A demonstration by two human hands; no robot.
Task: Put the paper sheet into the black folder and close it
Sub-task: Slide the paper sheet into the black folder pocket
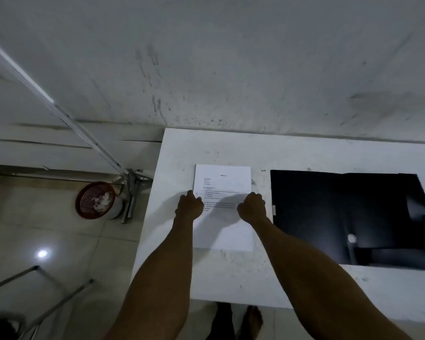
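Both forearms reach forward over the white desk (231, 278). Left hand (189, 204) and right hand (252, 206) rest with curled fingers on the side edges of the paper sheet (222, 185), which lies flat; whether they pinch it I cannot tell. Its printed text is too blurred to read. Just right lies the black folder (329, 212), open.

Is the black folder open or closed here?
Open. The folder lies spread flat on the table, both inner panels showing, with the sheet outside it.
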